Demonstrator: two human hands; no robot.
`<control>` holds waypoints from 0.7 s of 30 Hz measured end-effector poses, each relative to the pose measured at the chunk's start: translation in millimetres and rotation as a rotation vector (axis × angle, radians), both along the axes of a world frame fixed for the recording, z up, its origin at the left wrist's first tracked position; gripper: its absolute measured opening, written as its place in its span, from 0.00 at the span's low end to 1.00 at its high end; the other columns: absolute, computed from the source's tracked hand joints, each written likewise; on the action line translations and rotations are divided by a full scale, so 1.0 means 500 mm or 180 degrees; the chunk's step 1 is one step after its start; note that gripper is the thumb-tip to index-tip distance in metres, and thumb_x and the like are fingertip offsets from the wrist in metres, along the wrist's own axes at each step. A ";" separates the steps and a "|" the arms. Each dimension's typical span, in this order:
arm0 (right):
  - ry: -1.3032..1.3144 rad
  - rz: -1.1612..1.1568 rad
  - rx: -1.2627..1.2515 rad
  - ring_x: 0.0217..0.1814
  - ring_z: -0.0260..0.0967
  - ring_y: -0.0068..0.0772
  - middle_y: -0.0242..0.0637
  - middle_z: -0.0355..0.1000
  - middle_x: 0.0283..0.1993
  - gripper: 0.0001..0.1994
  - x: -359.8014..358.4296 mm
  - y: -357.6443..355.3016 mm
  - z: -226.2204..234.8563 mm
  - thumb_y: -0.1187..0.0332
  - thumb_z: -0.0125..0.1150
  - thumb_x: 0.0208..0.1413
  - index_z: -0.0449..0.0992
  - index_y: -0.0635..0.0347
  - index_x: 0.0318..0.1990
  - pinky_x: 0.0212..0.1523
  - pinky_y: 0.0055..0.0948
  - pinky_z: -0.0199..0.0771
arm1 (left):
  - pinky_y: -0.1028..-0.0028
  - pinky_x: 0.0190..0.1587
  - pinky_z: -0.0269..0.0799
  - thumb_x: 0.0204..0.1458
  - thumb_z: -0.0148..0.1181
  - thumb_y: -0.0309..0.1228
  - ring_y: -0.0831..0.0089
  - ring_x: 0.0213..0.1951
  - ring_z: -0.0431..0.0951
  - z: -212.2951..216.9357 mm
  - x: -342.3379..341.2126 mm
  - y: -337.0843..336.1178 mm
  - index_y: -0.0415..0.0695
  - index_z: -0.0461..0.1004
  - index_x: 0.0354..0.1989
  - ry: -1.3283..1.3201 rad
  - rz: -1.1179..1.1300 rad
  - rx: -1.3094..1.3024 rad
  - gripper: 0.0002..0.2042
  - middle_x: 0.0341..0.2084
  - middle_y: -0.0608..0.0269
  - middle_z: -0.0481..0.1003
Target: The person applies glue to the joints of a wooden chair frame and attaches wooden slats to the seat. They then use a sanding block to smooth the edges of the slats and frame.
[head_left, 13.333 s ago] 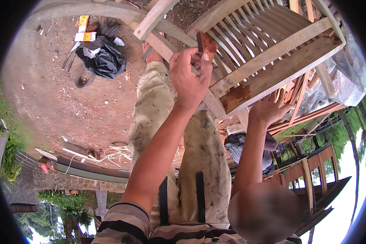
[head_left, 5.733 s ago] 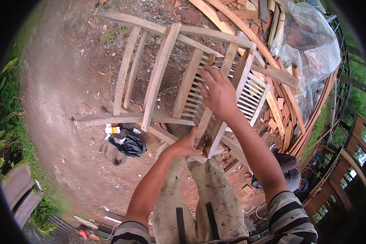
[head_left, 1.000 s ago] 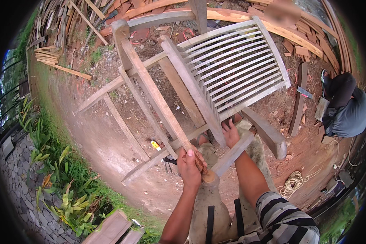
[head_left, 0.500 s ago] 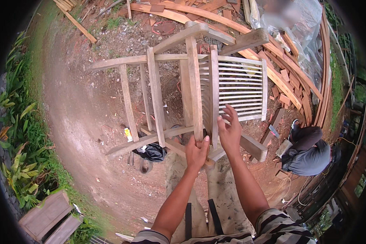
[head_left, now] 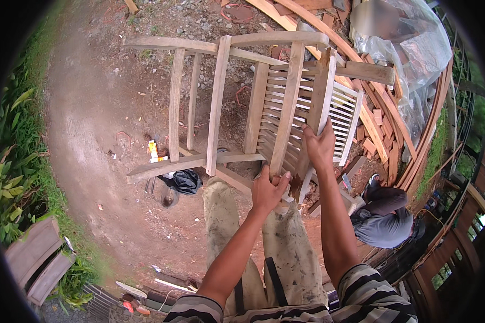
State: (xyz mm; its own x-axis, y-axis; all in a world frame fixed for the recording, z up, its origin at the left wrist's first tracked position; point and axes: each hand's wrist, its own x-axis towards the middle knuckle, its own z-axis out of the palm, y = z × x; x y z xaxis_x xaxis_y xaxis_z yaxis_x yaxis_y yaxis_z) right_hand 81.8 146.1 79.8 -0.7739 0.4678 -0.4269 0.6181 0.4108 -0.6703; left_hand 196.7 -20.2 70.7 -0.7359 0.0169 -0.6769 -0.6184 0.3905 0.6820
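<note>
A weathered wooden slatted chair (head_left: 288,102) lies tipped over in front of my legs, its rails and crossbars spread from left to right. My left hand (head_left: 269,189) is closed around the near end of one of its crossbars. With my right hand (head_left: 319,148) I grip a thick rail (head_left: 322,86) beside the slats. Dark, rough-looking patches show on that rail near both ends. Paler slats (head_left: 346,113) extend beyond the rail on the right. My fingers' undersides are hidden behind the wood.
Long reddish planks and offcuts (head_left: 390,113) lie at the far right by a clear plastic sheet (head_left: 423,59). A person in a grey shirt (head_left: 385,223) crouches at right. A black bag (head_left: 184,181) lies left of my legs; wooden panels (head_left: 35,250) stand at lower left.
My right hand, earlier raised with fingers spread, now grips the rail. The rail has tilted and shifted away from the left-hand crossbar, exposing more slats. The view has also shifted.
</note>
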 end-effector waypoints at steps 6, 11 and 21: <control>0.0108 0.0095 0.0154 0.53 0.83 0.52 0.64 0.81 0.50 0.37 -0.003 0.007 0.057 0.66 0.68 0.56 0.63 0.80 0.69 0.57 0.41 0.78 | 0.59 0.33 0.75 0.61 0.67 0.41 0.54 0.26 0.83 -0.022 0.007 0.015 0.39 0.70 0.37 0.0283 0.0028 -0.0044 0.18 0.18 0.54 0.78; 0.0333 0.0008 -0.0388 0.54 0.81 0.46 0.57 0.80 0.53 0.33 -0.012 -0.001 0.068 0.71 0.64 0.56 0.64 0.77 0.69 0.57 0.37 0.77 | 0.60 0.32 0.74 0.63 0.65 0.39 0.57 0.24 0.83 0.007 -0.015 0.018 0.40 0.71 0.39 0.0003 0.0166 0.0215 0.15 0.18 0.54 0.79; 0.0371 -0.0357 -0.1398 0.43 0.80 0.34 0.44 0.77 0.48 0.28 -0.016 0.015 0.044 0.81 0.56 0.57 0.65 0.69 0.67 0.46 0.33 0.81 | 0.65 0.29 0.72 0.65 0.64 0.38 0.67 0.20 0.79 -0.052 0.027 0.035 0.38 0.75 0.43 0.0499 0.0348 0.0214 0.13 0.17 0.58 0.78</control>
State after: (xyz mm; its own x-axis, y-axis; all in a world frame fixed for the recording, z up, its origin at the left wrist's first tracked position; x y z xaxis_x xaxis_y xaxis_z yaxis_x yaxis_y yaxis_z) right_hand 73.7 153.5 101.9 -0.7834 0.3457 -0.5164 0.5527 0.0076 -0.8334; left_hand 210.3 -2.6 44.9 -0.8320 -0.0276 -0.5541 -0.5389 0.2770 0.7955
